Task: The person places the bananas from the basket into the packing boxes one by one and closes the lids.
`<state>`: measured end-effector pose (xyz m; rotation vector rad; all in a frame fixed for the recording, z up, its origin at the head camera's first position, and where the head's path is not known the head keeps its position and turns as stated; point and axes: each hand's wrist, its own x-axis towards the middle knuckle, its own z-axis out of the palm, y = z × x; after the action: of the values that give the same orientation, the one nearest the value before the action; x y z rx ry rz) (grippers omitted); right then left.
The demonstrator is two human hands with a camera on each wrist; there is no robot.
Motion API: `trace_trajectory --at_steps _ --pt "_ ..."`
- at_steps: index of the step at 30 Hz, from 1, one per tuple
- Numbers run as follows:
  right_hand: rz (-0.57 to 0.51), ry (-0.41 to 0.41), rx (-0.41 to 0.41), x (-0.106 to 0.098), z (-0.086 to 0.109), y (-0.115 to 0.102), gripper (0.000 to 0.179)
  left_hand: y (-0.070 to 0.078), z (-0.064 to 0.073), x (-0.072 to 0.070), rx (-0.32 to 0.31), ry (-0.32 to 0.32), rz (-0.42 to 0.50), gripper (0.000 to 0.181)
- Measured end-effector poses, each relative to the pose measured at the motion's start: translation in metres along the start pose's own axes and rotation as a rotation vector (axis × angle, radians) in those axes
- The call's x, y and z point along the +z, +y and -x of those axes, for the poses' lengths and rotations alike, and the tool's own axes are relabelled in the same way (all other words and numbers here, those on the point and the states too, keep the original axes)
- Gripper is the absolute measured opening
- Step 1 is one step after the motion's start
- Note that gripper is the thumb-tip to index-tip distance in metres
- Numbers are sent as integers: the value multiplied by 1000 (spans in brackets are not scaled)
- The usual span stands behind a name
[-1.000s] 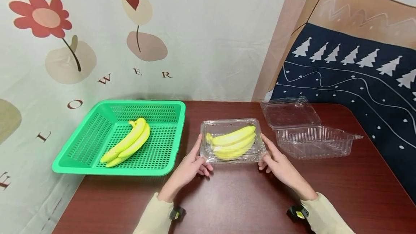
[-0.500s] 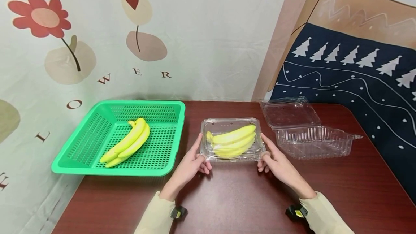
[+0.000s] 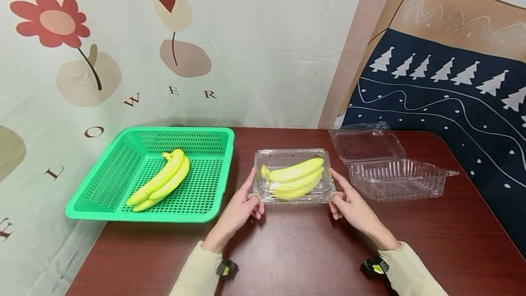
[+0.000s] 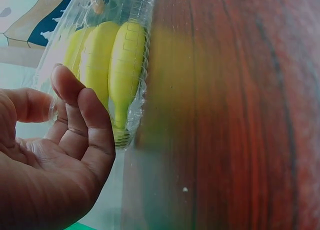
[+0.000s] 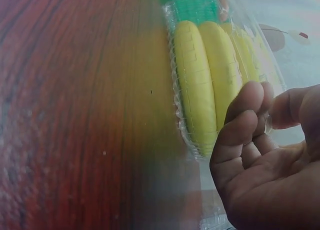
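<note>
A clear plastic clamshell box (image 3: 279, 163) with its lid down sits at the middle of the table, a bunch of yellow bananas (image 3: 293, 178) inside. At its near left corner my left hand (image 3: 240, 209) pinches the rim between thumb and fingers, the index finger stretched along the side. My right hand (image 3: 351, 207) does likewise at the near right corner. In the left wrist view the thumb (image 4: 37, 105) is at the plastic lip and the other fingers curl in front of the bananas. The right wrist view has the right thumb (image 5: 287, 108) at the rim too.
A green perforated basket (image 3: 148, 216) on the left holds another bunch of bananas (image 3: 160, 182). To the right stands a second clear clamshell (image 3: 398, 182), its lid (image 3: 367, 143) folded back. Printed curtains (image 3: 263, 49) hang behind the brown table (image 3: 296, 250).
Both hands keep their places at the box's near corners. The fingers under the rim have shifted slightly outward, and the box has moved a hair away from the person.
</note>
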<state>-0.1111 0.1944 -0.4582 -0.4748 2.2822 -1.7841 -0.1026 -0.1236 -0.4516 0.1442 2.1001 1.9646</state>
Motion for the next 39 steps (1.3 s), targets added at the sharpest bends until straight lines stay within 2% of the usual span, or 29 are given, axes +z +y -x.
trace_trajectory --at_steps 13,21,26,33,39 --pt "15 -16 -71 -2 0 1 72 1 1 2 10 29 -37 88" --pt "22 -25 -63 -3 1 -2 75 0 -1 0 30 0 -50 87" --pt "42 -17 -55 -2 1 -1 75 -2 -1 0 34 22 -59 87" --pt "133 75 -27 1 0 0 68 -5 0 2 -5 106 -92 85" --pt "224 185 10 2 0 0 61 -3 2 2 33 184 -244 74"
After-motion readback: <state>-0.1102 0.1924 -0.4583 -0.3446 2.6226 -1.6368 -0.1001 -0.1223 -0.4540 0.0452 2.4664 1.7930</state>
